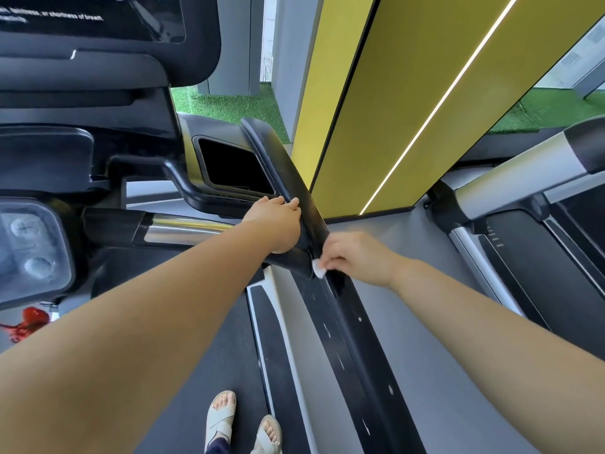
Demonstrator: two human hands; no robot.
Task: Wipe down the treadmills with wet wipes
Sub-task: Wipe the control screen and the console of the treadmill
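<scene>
Yellow wall panel behind. Left hand, grip slack, rests on black plastic treadmill arm; right hand, at four o'clock, grip clamped on white wet wipe.

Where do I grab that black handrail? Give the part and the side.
Probably grip the handrail on its upper stretch, above the left hand, coming from the left with fingers over the top: the yellow pillar crowds its right side, and the right hand holds the wet wipe lower down.
</scene>
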